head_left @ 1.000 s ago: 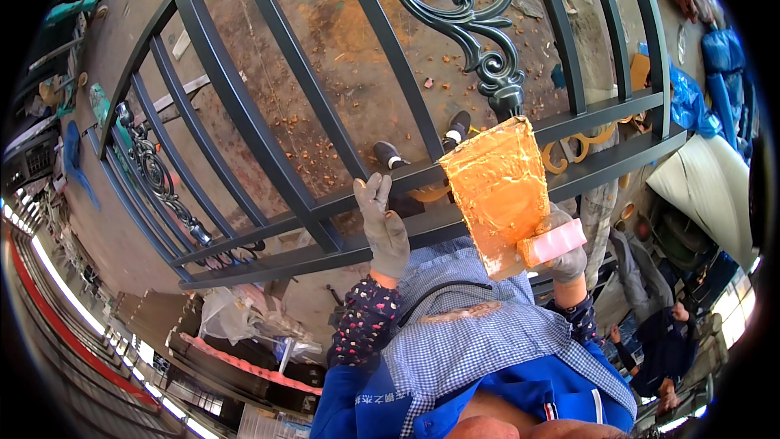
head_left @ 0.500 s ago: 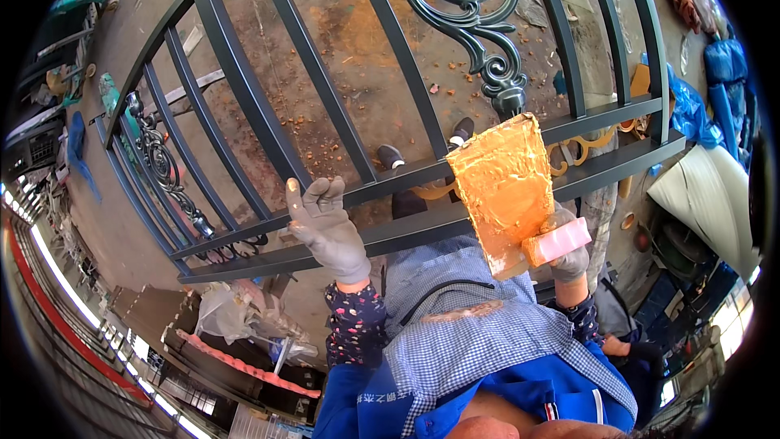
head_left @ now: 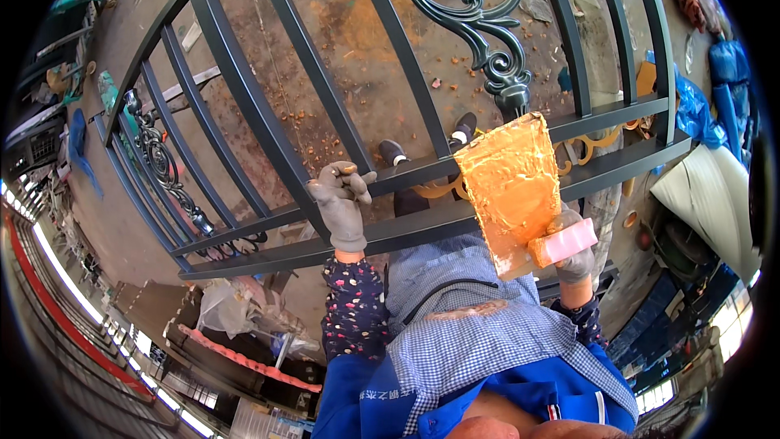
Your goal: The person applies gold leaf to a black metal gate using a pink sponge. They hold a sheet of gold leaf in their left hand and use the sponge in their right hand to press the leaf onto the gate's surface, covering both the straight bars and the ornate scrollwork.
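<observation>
A dark metal railing [head_left: 390, 236] with upright bars and a cast scroll ornament [head_left: 475, 20] spans the space in front of me. My left hand [head_left: 340, 207], in a grey glove, is at the lower rails beside an upright bar. Its fingers are bent and slightly apart, gold colour marks a fingertip, and nothing shows in them. My right hand [head_left: 575, 267], also gloved, is closed on a flat board [head_left: 512, 195] smeared with thick gold paint. Against the board it also holds a pink sponge block [head_left: 567, 242] with a gold-stained end. The board hides part of the rails.
Gold scrollwork [head_left: 589, 149] sits between the two lower rails at the right. Blue plastic wrapping [head_left: 727, 73] and a curved white sheet [head_left: 705, 195] lie at the right. A brown box [head_left: 150, 317] and clear plastic [head_left: 227, 309] are at lower left. Orange crumbs dot the floor [head_left: 325, 81].
My left hand has turned and its fingers have bent inward, moving slightly right along the rails. The right hand with board and sponge has shifted a little to the right.
</observation>
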`<state>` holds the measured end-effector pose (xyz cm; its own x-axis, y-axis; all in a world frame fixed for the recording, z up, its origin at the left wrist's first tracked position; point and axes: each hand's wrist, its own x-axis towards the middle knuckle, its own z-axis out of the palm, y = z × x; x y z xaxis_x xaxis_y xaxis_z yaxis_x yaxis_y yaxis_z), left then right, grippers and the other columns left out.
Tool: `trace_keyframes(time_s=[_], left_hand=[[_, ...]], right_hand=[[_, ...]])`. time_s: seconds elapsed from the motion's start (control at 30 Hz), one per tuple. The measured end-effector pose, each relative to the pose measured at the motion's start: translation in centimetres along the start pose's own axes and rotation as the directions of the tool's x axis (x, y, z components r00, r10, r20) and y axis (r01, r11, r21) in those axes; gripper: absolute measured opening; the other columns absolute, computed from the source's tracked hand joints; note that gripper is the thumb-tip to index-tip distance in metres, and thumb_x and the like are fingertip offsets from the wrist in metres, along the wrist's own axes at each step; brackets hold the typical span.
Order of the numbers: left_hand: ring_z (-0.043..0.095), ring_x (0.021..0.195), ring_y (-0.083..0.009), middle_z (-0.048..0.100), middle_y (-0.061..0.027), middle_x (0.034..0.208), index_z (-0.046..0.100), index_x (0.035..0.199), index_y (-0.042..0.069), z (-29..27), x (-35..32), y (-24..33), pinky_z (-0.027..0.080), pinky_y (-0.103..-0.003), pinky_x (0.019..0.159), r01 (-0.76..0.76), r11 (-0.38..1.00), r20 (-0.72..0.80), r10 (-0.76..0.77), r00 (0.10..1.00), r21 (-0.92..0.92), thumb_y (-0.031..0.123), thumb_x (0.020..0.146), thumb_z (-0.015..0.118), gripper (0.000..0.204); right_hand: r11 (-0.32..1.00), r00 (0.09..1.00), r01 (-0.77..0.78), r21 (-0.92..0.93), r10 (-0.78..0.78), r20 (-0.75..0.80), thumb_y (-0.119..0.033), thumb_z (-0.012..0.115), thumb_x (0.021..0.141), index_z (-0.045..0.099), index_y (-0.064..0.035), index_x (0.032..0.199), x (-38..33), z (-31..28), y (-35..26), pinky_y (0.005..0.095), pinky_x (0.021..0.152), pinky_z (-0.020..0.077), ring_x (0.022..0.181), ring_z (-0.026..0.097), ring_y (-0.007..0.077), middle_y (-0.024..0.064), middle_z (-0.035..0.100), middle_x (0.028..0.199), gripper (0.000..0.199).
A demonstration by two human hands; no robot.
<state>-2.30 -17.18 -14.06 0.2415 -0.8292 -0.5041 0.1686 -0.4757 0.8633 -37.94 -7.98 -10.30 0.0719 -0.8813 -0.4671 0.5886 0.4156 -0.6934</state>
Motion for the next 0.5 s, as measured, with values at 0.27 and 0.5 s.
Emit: trace_keyframes(time_s=[0.27,0.5], left_hand=[[0.049,0.057,-0.0059,0.049,0.0016,0.065,0.055,0.099,0.001,-0.5,0.8,0.3,0.051,-0.024,0.067,0.006,0.956,0.175,-0.060,0.983,0.294,0.078,0.091,0.034,0.080],[0.045,0.055,-0.0053,0.045,0.0029,0.065,0.057,0.097,0.002,-0.5,1.2,-0.1,0.041,-0.020,0.055,-0.031,0.943,0.266,-0.062,0.962,0.332,0.072,0.094,0.041,0.071]], right_hand=[[1.000,1.000,0.005,-0.002,-0.005,0.026,-0.035,0.095,0.060,0.067,-0.0062,0.106,-0.4,-1.4,0.3,0.0439,0.103,0.0422,0.122,0.055,0.0307,0.0178,0.058,0.130,0.061],[1.000,0.999,-0.004,0.000,0.004,-0.037,-0.038,0.095,0.057,0.070,-0.0005,0.106,-0.6,-0.7,-0.3,0.0435,0.097,0.0420,0.114,0.057,0.0310,0.0172,0.061,0.119,0.066]])
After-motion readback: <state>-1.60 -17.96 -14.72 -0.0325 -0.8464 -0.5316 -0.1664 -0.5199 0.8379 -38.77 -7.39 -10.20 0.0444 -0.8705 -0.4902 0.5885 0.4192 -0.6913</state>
